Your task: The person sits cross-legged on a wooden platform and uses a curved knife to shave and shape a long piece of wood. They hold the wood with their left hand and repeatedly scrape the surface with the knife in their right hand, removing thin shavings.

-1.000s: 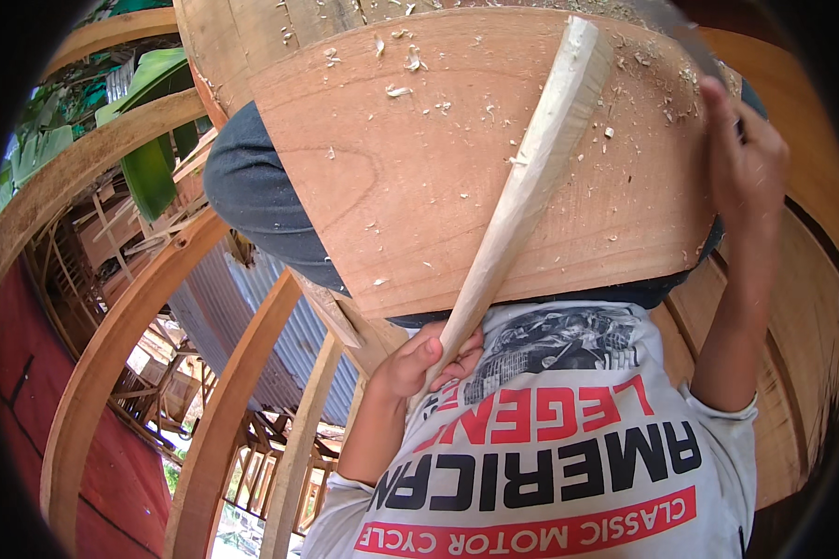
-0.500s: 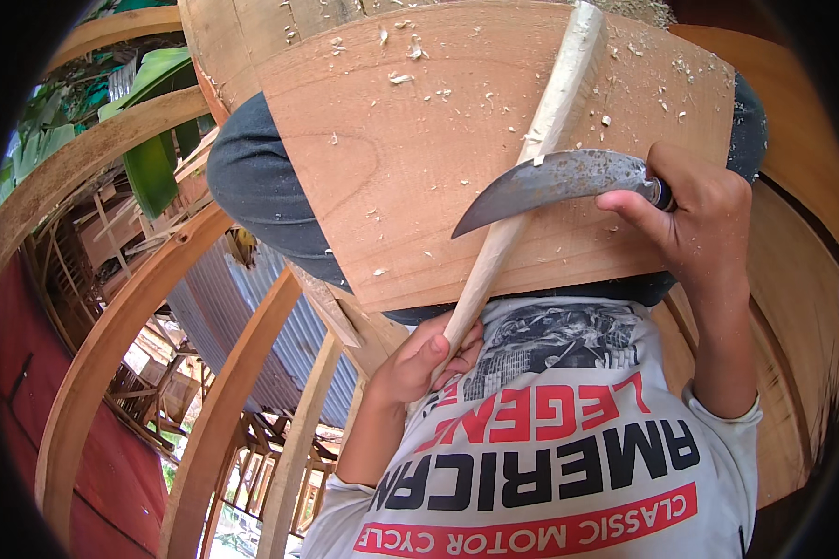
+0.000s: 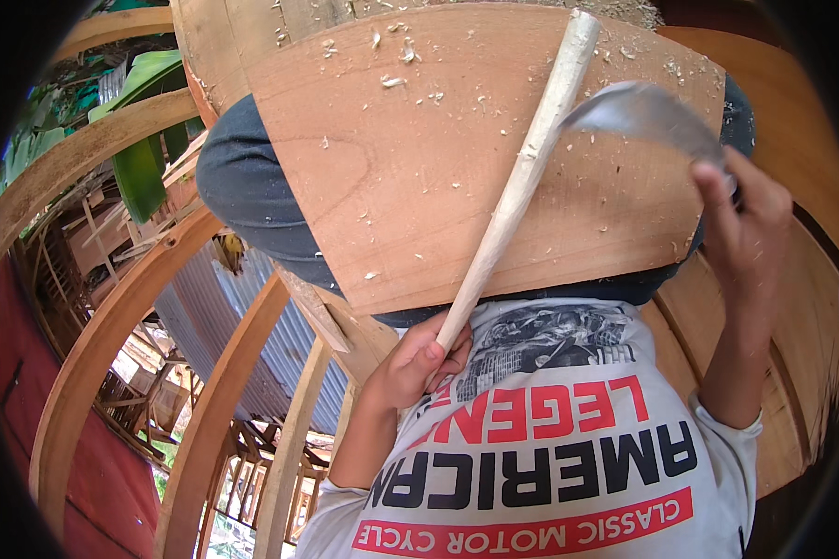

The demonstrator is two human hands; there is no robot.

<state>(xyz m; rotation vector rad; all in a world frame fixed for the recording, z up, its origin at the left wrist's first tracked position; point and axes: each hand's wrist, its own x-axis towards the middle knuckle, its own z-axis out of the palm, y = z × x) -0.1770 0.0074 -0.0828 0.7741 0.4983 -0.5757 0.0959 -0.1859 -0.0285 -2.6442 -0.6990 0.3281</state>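
My left hand (image 3: 419, 363) is closed round the near end of a pale, peeled wooden stick (image 3: 524, 168), close to my shirt. The stick slants up and to the right, its far end over a flat wooden board (image 3: 419, 186) across my lap. In my right hand (image 3: 750, 210), closed round its handle, is a knife (image 3: 648, 114) with a broad curved blade, smeared by motion. The blade points left and its tip is near the stick's right side; whether they touch I cannot tell. Most of the handle is hidden by my fingers.
Pale wood shavings (image 3: 393, 82) lie scattered over the board. My bent knee (image 3: 252, 186) in dark trousers shows beyond its left edge. Curved wooden rails (image 3: 224, 391) stand at the left, with corrugated metal sheets (image 3: 252, 326) beyond them. Wooden planks (image 3: 774, 373) lie at the right.
My right hand and the knife have moved right and the blade has come off from across the stick. The left hand keeps its hold on the stick, which has shifted only slightly.
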